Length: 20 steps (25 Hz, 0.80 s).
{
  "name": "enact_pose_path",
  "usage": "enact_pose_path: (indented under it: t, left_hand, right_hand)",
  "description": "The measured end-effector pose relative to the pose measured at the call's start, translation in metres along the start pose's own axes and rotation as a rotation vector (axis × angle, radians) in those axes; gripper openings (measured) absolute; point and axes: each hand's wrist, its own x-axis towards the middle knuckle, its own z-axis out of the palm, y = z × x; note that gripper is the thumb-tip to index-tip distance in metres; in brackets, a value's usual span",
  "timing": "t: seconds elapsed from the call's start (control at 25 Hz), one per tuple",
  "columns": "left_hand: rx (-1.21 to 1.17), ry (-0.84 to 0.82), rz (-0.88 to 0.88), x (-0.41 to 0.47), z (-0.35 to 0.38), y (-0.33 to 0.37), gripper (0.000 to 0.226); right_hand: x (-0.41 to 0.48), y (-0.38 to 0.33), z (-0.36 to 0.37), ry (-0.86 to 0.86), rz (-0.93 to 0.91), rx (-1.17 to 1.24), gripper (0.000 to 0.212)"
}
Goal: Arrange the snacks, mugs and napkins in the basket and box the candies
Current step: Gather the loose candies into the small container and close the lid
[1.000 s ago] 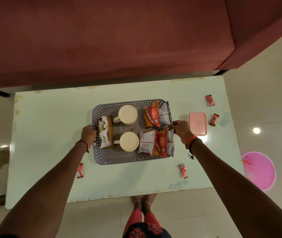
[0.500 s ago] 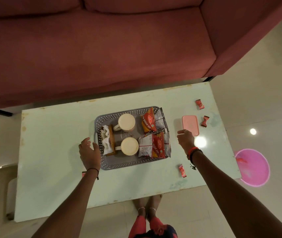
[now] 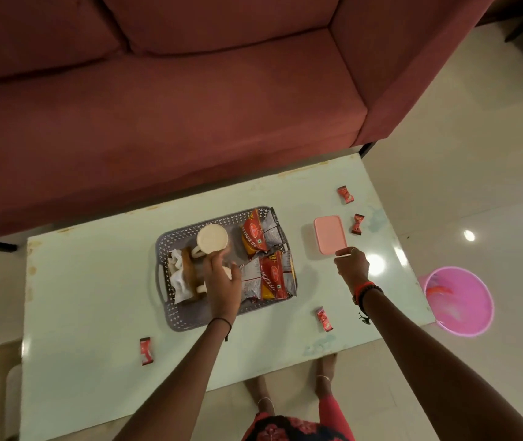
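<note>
A grey perforated basket [image 3: 187, 319] sits mid-table. It holds two cream mugs upside down, one at the back [image 3: 211, 239], a wooden holder with white napkins [image 3: 178, 275] on the left, and red snack packets [image 3: 271, 276] on the right. My left hand [image 3: 223, 286] hovers over the near mug with fingers spread, hiding most of it. My right hand [image 3: 351, 265] rests at the near edge of the closed pink candy box [image 3: 330, 233], fingers curled, holding nothing. Red wrapped candies lie loose on the table: [image 3: 344, 194], [image 3: 357, 223], [image 3: 324, 319], [image 3: 146, 351].
The pale green table [image 3: 88, 297] stands in front of a maroon sofa [image 3: 190, 106]. A pink bucket [image 3: 458, 300] stands on the floor at the right. My feet show below the table's near edge.
Both hands let go of the basket's sides. My left hand moved from the left handle to above the near mug. My right hand moved right to the pink box.
</note>
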Motion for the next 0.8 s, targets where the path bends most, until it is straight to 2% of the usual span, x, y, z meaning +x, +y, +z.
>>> enact_pose_path:
  t: [0.08, 0.28, 0.44, 0.48, 0.6, 0.72, 0.8]
  left_hand:
    - [-0.035, -0.095, 0.043, -0.007, 0.033, 0.02, 0.031]
    - [-0.058, -0.263, 0.08, -0.031, 0.115, 0.06, 0.03]
    - [-0.092, -0.417, -0.316, -0.031, 0.171, 0.077, 0.056]
    - [-0.087, -0.43, -0.395, -0.029, 0.181, 0.078, 0.061]
    - [-0.113, -0.427, -0.53, -0.017, 0.204, 0.077, 0.071]
    - [-0.181, -0.402, -0.664, 0.001, 0.22, 0.075, 0.069]
    - [-0.342, -0.365, -0.765, 0.009, 0.227, 0.077, 0.059]
  right_hand:
    - [0.016, 0.004, -0.008, 0.023, -0.03, -0.017, 0.007]
    - [0.057, 0.01, -0.022, -0.042, -0.079, -0.083, 0.02]
    - [0.094, 0.001, -0.029, -0.138, -0.137, -0.138, 0.036]
    - [0.103, -0.002, -0.029, -0.152, -0.155, -0.147, 0.033]
    - [0.123, -0.015, -0.03, -0.224, -0.25, -0.197, 0.006]
    - [0.136, -0.028, -0.027, -0.369, -0.312, -0.303, 0.046]
    - [0.144, -0.036, -0.023, -0.422, -0.362, -0.412, 0.061]
